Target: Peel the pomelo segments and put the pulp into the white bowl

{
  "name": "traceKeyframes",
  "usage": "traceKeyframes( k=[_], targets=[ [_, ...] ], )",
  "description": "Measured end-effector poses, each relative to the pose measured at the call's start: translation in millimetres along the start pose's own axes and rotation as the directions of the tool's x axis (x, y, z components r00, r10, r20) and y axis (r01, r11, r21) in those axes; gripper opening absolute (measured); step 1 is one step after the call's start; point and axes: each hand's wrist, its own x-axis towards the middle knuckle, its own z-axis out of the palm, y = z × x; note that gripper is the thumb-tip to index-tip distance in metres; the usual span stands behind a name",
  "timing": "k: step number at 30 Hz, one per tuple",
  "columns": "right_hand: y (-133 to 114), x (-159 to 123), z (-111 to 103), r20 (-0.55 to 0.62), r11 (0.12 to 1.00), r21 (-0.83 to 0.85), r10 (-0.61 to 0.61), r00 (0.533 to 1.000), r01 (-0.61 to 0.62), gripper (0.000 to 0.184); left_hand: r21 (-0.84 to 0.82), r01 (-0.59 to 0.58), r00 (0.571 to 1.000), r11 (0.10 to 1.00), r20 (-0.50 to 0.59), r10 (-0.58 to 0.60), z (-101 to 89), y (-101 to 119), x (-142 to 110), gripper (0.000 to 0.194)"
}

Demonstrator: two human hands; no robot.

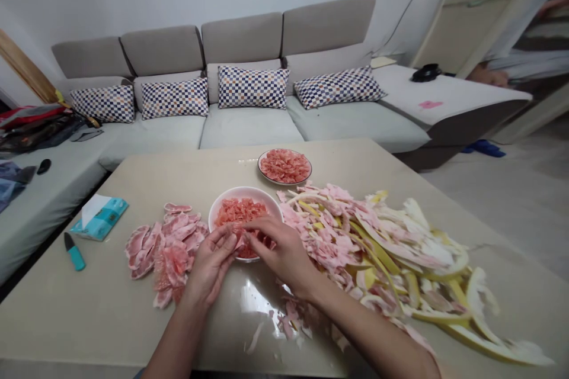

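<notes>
My left hand (pixel 210 267) and my right hand (pixel 281 247) meet over the near rim of a white bowl (pixel 213 208), fingers pinched on a piece of pomelo segment (pixel 239 235). Part of the piece is hidden behind the fingers. Peeled red pomelo flesh (pixel 240 211) fills the bowl beneath. To the left of the bowl lies a heap of pomelo segments in pale membrane (pixel 174 249). On the right, close to my right forearm, spreads a large pile of yellow-green peel (pixel 377 254) with white pith and pink membrane scraps.
A dark-rimmed plate of pomelo flesh (pixel 285 167) stands behind the bowl. At the table's left are a blue tissue pack (pixel 100 219) and a small teal-and-black knife (pixel 74 253). A grey sofa (pixel 249 124) with checkered cushions runs behind the table. Part of another person shows at the far right.
</notes>
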Motion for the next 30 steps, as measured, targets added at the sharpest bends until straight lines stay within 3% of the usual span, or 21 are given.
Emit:
traceKeyframes(
  k=[5, 14, 19, 25, 27, 30],
  targets=[
    [5.2, -2.6, 5.0, 0.053, 0.987, -0.155, -0.035, 0.998, 0.043, 0.014, -0.013, -0.006, 0.999, 1.0, 0.039, 0.007, 1.4, 1.0, -1.9, 0.027],
    [5.1, -2.1, 3.4, 0.062, 0.984, -0.17, -0.04, 0.997, 0.05, 0.01, 0.02, 0.006, 0.999, 1.0, 0.031, -0.007, 1.0, -1.5, -2.1, 0.036],
    [-2.1, 0.1, 1.5, 0.023, 0.996, -0.022, 0.09, 0.996, -0.089, 0.01, 0.161, -0.123, 0.991, 0.979, -0.024, 0.128, 2.6, -2.2, -2.7, 0.039],
    [-2.4, -1.0, 4.3, 0.095, 0.941, 0.111, 0.311, 0.946, -0.321, 0.012, 0.407, -0.26, 0.944, 0.876, -0.085, 0.32, 5.0, -0.6, -3.2, 0.035],
    [-1.1, -1.7, 4.9, 0.043, 0.964, 0.048, 0.259, 0.965, -0.261, 0.011, 0.447, -0.268, 0.939, 0.854, -0.079, 0.336, 5.0, -0.4, -2.9, 0.034],
    [1.0, -2.2, 4.4, -0.006, 0.994, -0.086, 0.067, 0.998, -0.067, 0.009, 0.437, -0.244, 0.949, 0.866, -0.077, 0.306, 2.7, -1.7, -1.7, 0.035]
  ],
)
